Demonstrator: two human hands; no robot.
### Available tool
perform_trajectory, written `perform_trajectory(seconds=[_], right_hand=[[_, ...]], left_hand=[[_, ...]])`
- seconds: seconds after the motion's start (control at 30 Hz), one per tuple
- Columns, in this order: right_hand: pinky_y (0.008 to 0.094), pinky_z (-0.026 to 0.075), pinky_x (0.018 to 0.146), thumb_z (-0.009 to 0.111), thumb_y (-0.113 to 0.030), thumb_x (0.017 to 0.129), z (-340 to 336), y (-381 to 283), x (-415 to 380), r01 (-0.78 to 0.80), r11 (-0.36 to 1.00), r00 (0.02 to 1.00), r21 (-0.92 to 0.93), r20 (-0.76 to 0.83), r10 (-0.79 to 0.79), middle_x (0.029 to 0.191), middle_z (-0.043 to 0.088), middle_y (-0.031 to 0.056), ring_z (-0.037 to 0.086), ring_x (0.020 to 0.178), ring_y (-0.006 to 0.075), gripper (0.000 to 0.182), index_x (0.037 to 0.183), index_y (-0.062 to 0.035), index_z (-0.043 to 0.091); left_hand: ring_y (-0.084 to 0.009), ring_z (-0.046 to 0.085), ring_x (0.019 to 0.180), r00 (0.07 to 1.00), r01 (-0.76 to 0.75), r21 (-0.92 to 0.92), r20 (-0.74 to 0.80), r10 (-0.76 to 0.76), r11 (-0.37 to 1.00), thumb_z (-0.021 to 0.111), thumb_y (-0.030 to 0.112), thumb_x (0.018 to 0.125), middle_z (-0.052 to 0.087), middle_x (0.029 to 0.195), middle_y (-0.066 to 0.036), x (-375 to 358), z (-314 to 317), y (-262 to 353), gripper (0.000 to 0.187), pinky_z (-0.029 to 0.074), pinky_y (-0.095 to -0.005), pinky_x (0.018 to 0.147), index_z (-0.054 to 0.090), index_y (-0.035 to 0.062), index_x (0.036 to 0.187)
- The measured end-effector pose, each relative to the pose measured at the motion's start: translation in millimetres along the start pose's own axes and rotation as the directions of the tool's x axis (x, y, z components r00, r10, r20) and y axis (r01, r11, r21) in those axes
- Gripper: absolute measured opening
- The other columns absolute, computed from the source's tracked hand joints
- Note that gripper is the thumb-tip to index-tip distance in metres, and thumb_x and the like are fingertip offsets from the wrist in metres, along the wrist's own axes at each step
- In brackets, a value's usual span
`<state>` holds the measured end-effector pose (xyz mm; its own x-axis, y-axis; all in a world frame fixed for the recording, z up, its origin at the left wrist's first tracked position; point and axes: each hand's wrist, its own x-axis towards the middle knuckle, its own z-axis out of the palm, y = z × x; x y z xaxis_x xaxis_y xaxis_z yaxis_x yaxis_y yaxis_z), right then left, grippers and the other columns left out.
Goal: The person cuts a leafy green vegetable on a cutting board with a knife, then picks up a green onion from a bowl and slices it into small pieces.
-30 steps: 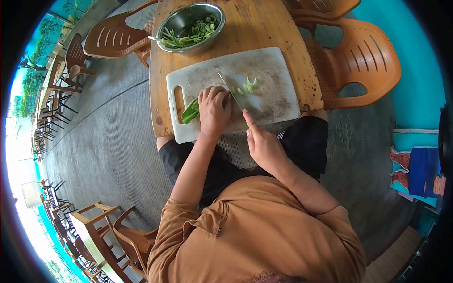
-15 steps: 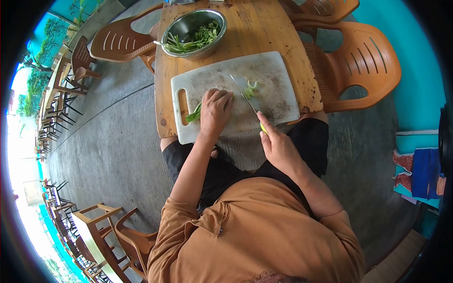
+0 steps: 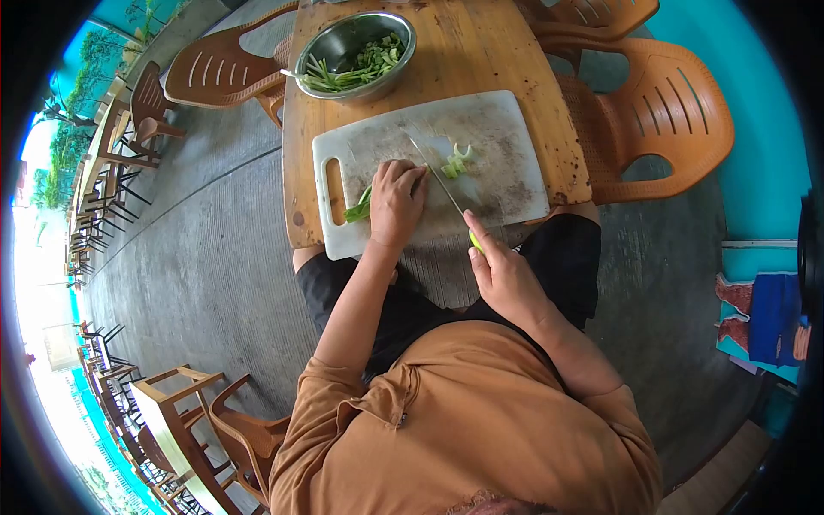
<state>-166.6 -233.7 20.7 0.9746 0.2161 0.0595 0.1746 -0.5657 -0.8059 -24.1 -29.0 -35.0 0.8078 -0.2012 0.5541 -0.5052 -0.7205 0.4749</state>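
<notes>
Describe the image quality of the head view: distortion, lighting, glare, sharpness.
Head view: strong fisheye bending, black vignette at the corners; even daylight, blown-out glare at the left edge; cutting board, knife, left hand and right hand reasonably sharp; metal bowl shows soft reflections.

greens: leafy stalk lying flat on the board, leaf end poking out left | knife: long blade slanting across the board, tip pointing away, green handle | cut pieces: pale green, lying just right of the blade
</notes>
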Motion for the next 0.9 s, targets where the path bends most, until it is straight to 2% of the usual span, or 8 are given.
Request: perform_trajectory(seconds=[0.47, 0.57, 0.63, 0.77, 0.87, 0.9], right_hand=[[0.0547, 0.058, 0.078, 0.055, -0.014, 0.112, 0.2, -1.8, -2.5, -0.012, 1.000, 0.999, -0.004, 0.032, 0.012, 0.096, 0.070, 0.0295, 0.072, 0.087, 0.0481, 0.064, 0.171, -0.0102, 0.032], [0.0549, 0.058, 0.078, 0.055, -0.014, 0.112, -3.8, -3.8, -1.3, -0.090, 0.996, 0.992, -0.014, 0.083, 0.091, 0.097, 0.071, 0.0302, 0.072, 0.088, 0.0488, 0.064, 0.171, -0.0097, 0.032], [0.0552, 0.058, 0.078, 0.055, -0.014, 0.112, -2.5, -0.3, -1.3, 0.007, 1.000, 1.000, 0.003, 0.026, -0.007, 0.098, 0.071, 0.0304, 0.072, 0.089, 0.0491, 0.064, 0.171, -0.0103, 0.032], [0.0555, 0.058, 0.077, 0.055, -0.014, 0.112, -3.0, 3.1, -1.0, 0.035, 0.999, 0.999, 0.001, 0.016, -0.035, 0.098, 0.071, 0.0306, 0.072, 0.088, 0.0491, 0.064, 0.171, -0.0111, 0.032], [0.0557, 0.058, 0.076, 0.055, -0.014, 0.112, -7.5, -3.8, -1.5, -0.052, 0.998, 0.995, -0.023, 0.079, 0.054, 0.099, 0.071, 0.0310, 0.072, 0.088, 0.0492, 0.064, 0.171, -0.0119, 0.032], [0.0545, 0.059, 0.080, 0.055, -0.012, 0.112, -7.8, -5.4, -0.8, -0.062, 0.998, 0.995, -0.020, 0.079, 0.063, 0.108, 0.072, 0.0310, 0.072, 0.094, 0.0495, 0.062, 0.170, -0.0110, 0.035]], left_hand=[[-0.0300, 0.067, 0.103, 1.000, 0.000, -0.027, 0.011, 0.000, 1.000, 0.081, 0.011, 0.091, 0.074, 0.104, -0.006, 1.9, -3.6, -0.4, 0.013, 0.054, -0.0435, 0.094, 0.082, 0.0032, 0.102], [-0.0302, 0.067, 0.103, 1.000, -0.005, -0.058, 0.001, 0.005, 0.998, 0.081, 0.010, 0.090, 0.074, 0.104, -0.007, 3.8, -5.1, 1.0, 0.013, 0.054, -0.0437, 0.094, 0.082, 0.0029, 0.101], [-0.0317, 0.069, 0.103, 1.000, -0.012, -0.060, 0.007, 0.013, 0.998, 0.082, 0.005, 0.088, 0.074, 0.106, -0.009, 3.1, -5.6, 0.0, 0.013, 0.055, -0.0439, 0.095, 0.080, 0.0018, 0.101], [-0.0321, 0.069, 0.103, 0.999, -0.032, -0.071, -0.024, 0.031, 0.997, 0.082, 0.004, 0.087, 0.074, 0.105, -0.010, 2.7, -3.4, -1.7, 0.014, 0.056, -0.0439, 0.094, 0.079, 0.0019, 0.100], [-0.0313, 0.068, 0.102, 0.999, -0.033, -0.080, -0.042, 0.029, 0.996, 0.082, 0.006, 0.087, 0.073, 0.103, -0.008, 1.1, -1.1, -2.3, 0.012, 0.055, -0.0447, 0.094, 0.077, 0.0032, 0.098], [-0.0312, 0.068, 0.102, 0.999, -0.028, -0.078, -0.040, 0.025, 0.997, 0.082, 0.006, 0.087, 0.073, 0.103, -0.008, 0.9, -0.9, -2.4, 0.013, 0.055, -0.0446, 0.094, 0.077, 0.0034, 0.098]])
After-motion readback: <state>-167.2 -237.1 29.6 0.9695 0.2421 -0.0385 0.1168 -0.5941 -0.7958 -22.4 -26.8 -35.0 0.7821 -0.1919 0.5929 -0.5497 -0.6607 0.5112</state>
